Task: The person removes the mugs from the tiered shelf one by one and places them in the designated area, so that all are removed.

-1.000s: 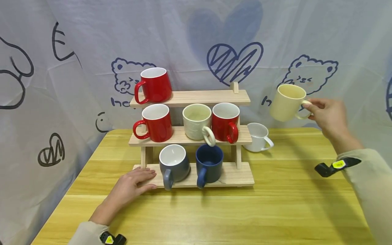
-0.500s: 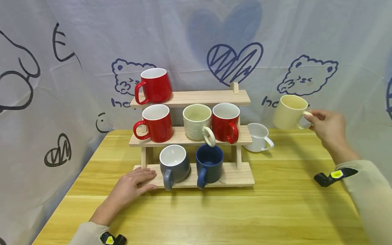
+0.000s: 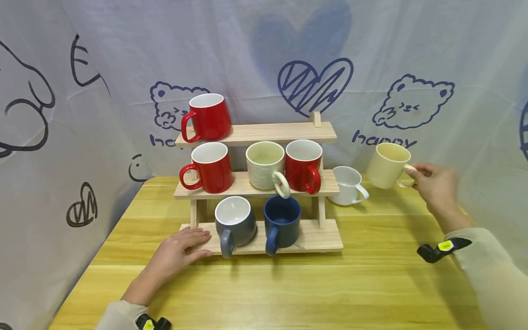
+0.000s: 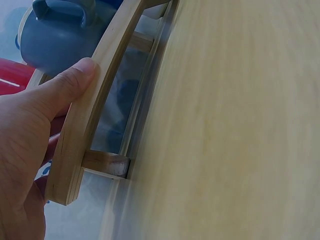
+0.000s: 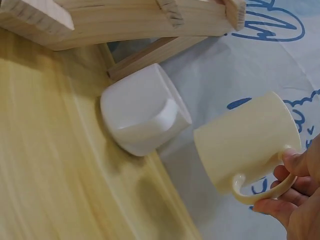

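My right hand (image 3: 439, 190) pinches the handle of a pale yellow mug (image 3: 386, 167), held upright at the table's back right. In the right wrist view, that mug (image 5: 245, 145) is apart from a white cup (image 5: 142, 110) on the table. My left hand (image 3: 177, 250) rests on the left end of the bottom shelf of a three-tier wooden rack (image 3: 313, 236), fingers laid on the board. In the left wrist view, the thumb (image 4: 75, 80) lies against the board's front edge. Beside this hand stands a grey-blue mug (image 3: 237, 229), with a dark blue mug (image 3: 284, 227) to its right.
On the middle shelf stand a red mug (image 3: 216, 172), a cream mug (image 3: 261, 169) and a second red mug (image 3: 299, 172). Another red mug (image 3: 214, 121) stands at the top shelf's left end. A patterned cloth (image 3: 243, 50) hangs behind the wooden table (image 3: 268, 293).
The right hand has lowered the pale yellow mug toward the table, beside the white cup. The left hand has stayed on the rack's bottom shelf.
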A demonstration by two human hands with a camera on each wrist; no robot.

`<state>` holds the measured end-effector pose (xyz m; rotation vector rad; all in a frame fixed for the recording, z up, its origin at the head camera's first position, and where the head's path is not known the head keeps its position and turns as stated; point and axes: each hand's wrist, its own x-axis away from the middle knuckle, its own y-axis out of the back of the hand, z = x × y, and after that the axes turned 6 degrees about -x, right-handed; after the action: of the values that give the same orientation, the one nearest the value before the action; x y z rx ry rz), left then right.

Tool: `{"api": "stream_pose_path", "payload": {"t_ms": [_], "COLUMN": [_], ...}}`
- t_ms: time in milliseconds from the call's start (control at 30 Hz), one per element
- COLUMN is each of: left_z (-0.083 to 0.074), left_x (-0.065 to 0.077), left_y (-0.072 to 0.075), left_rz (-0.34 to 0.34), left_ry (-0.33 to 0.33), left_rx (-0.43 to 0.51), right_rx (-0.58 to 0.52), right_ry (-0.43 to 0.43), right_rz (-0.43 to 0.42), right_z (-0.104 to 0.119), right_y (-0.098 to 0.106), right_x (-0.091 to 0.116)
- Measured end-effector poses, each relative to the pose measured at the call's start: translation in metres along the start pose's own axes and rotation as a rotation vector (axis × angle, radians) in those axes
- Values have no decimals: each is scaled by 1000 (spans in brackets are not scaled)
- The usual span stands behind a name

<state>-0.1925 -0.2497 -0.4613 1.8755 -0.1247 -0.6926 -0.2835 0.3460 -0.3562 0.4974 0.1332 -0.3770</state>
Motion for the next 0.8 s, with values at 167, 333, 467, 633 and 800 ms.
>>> {"api": "stream_pose_path", "payload": {"t_ms": [167,333,467,633,800], "left_z": [-1,-1,-1,-1,-1], "left_x": [0,1,1,1,1], "left_y": [0,-1,-1,0,1], "left_rz": [3,3,16,26,18], "left_ry": [2,1,16,24,13], "left_rx": [-1,2,3,-2,-9], "right_rx": [26,98,165,209,246], "right_ry": [-16,0,10,-12,-18], "right_rz": [-12,-30,-38,-59,-72], "right_z": [-11,-23,-28,-32,-38], "right_y": [-6,-12,-18,-26,-33], "right_x": [2,4,7,9,11]}}
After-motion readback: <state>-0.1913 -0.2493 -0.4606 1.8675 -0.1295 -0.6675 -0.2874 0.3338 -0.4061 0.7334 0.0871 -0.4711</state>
